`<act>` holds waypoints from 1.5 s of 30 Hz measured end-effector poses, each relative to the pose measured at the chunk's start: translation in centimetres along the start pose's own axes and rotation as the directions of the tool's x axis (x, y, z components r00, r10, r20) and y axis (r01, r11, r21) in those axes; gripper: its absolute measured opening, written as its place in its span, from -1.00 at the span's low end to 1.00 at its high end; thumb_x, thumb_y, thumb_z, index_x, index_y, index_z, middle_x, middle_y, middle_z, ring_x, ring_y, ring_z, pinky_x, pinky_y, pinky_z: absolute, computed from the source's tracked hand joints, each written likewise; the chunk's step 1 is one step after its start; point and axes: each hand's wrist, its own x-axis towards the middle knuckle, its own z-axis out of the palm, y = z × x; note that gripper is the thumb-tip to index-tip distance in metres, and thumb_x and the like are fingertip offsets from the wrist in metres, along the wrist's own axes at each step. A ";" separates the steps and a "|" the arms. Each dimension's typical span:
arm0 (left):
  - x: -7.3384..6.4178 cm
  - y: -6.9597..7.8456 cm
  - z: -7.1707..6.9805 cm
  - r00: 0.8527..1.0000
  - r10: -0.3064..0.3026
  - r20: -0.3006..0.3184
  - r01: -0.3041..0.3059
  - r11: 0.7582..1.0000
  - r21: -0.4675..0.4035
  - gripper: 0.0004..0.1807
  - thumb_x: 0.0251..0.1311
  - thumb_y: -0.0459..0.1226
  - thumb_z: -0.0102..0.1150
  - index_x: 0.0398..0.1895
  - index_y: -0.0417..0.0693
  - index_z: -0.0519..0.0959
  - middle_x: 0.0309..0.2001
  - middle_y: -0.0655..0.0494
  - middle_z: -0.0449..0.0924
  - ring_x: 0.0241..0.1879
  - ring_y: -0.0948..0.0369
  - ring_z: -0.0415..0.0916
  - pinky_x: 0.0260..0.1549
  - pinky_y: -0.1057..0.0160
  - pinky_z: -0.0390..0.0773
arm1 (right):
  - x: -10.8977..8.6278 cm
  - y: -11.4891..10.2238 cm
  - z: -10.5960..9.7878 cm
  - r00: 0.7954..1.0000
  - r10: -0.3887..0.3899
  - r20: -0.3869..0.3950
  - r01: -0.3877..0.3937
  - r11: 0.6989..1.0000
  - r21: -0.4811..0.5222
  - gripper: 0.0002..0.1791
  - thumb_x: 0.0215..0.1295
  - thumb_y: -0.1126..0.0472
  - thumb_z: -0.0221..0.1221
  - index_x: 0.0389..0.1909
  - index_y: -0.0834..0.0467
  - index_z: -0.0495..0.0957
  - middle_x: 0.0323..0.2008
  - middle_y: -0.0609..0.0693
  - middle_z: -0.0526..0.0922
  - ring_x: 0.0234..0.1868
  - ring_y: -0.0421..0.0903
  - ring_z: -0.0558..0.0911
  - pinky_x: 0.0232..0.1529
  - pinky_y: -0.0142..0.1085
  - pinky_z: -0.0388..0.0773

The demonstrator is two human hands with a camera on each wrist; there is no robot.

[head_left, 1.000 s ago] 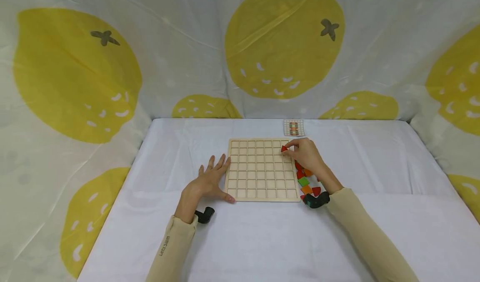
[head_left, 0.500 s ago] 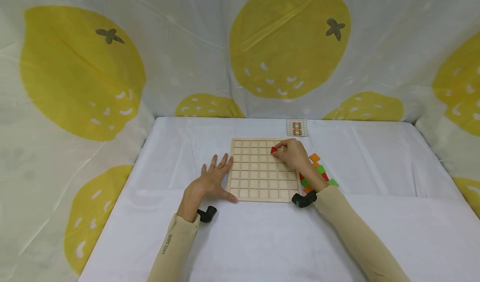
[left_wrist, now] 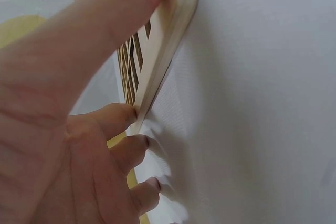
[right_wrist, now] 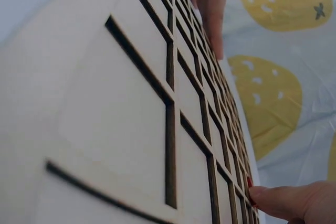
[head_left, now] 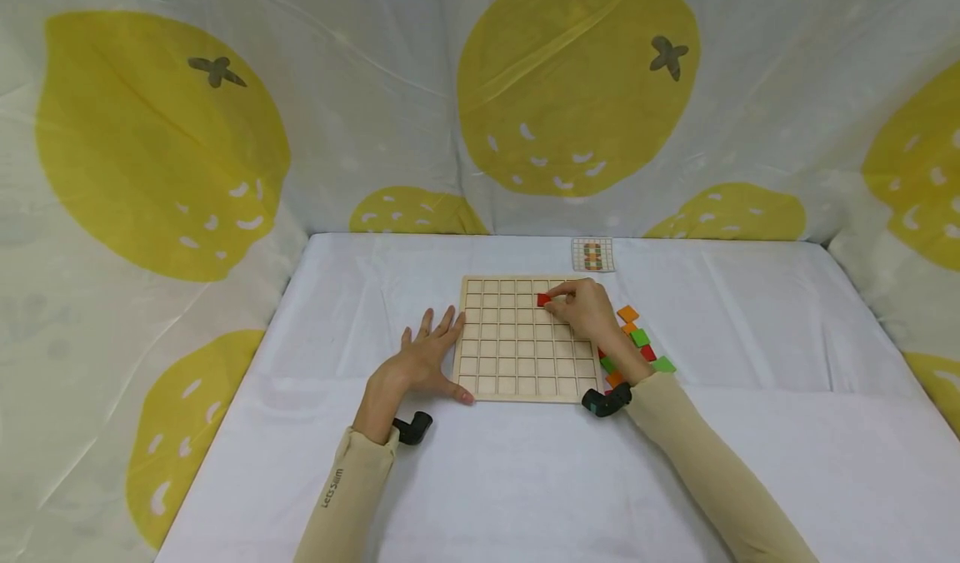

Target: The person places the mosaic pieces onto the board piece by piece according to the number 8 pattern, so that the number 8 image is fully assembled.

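Note:
A square wooden grid board [head_left: 517,342] lies on the white table. My right hand [head_left: 587,306] is over its upper right part, thumb and index finger pinching a red tile [head_left: 543,300] at a cell in the second row from the far edge. In the right wrist view the thumb [right_wrist: 283,199] touches the edge of that tile, which is mostly hidden there. My left hand [head_left: 423,367] rests at the board's left side with fingers spread. Its thumb lies on the near left corner, and a fingertip touches the left edge in the left wrist view.
Loose orange, green and red tiles [head_left: 639,337] lie right of the board, partly hidden under my right forearm. A small printed pattern card [head_left: 592,255] lies behind the board's far right corner. A lemon-print cloth [head_left: 390,113] hangs behind the table.
My right hand has moved left over the board with the red tile, which has gone from tilted to flatter at a cell. The left hand keeps its place at the board's edge.

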 end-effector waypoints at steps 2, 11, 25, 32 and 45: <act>0.1 -0.1 0.1 1.000 0.001 0.001 -0.001 1.000 -0.002 0.53 -0.18 0.12 0.67 0.71 -0.04 -0.23 0.71 -0.08 -0.40 0.66 -0.24 -0.55 0.53 -0.46 -0.35 | 0.1 0.0 0.2 1.000 -0.004 -0.016 0.004 1.000 0.001 -0.74 0.32 0.20 0.40 -0.08 0.27 0.79 -0.76 0.00 0.49 -0.73 -0.19 0.33 -0.65 -0.41 0.21; 0.2 -0.1 0.1 1.000 0.002 -0.003 -0.002 1.000 0.002 0.53 -0.18 0.13 0.67 0.70 -0.05 -0.22 0.71 -0.08 -0.39 0.66 -0.25 -0.54 0.52 -0.47 -0.34 | 0.2 0.0 0.5 1.000 0.007 -0.028 -0.007 1.000 0.018 -0.76 0.29 0.18 0.43 -0.13 0.25 0.80 -0.65 0.06 0.69 -0.71 -0.18 0.46 -0.63 -0.41 0.30; 0.1 0.0 0.1 1.000 0.001 0.000 -0.001 1.000 0.011 0.52 -0.17 0.13 0.66 0.70 -0.06 -0.22 0.71 -0.09 -0.39 0.66 -0.26 -0.53 0.52 -0.48 -0.31 | -2.7 1.7 -3.8 0.994 0.074 -0.079 -0.079 0.995 -0.061 -0.69 0.31 0.15 0.41 -0.06 0.28 0.77 -0.76 -0.08 0.32 -0.73 -0.14 0.26 -0.68 -0.39 0.13; 0.1 0.0 0.1 1.000 0.007 0.000 -0.007 1.000 0.009 0.52 -0.17 0.13 0.66 0.70 -0.07 -0.22 0.71 -0.11 -0.38 0.66 -0.28 -0.52 0.51 -0.49 -0.30 | -4.6 3.4 -6.1 0.985 0.130 -0.113 -0.141 0.985 -0.098 -0.67 0.33 0.14 0.39 0.00 0.26 0.76 -0.71 -0.08 0.32 -0.65 -0.10 0.35 -0.63 -0.38 0.20; 0.2 -0.2 0.2 1.000 0.007 0.001 -0.007 1.000 0.008 0.53 -0.16 0.14 0.66 0.70 -0.06 -0.23 0.71 -0.10 -0.38 0.66 -0.26 -0.53 0.52 -0.49 -0.31 | -6.3 4.9 -7.5 0.952 0.251 -0.176 -0.276 0.951 -0.137 -0.57 0.35 0.04 0.38 0.08 0.27 0.73 -0.74 -0.07 0.28 -0.71 -0.06 0.35 -0.70 -0.34 0.20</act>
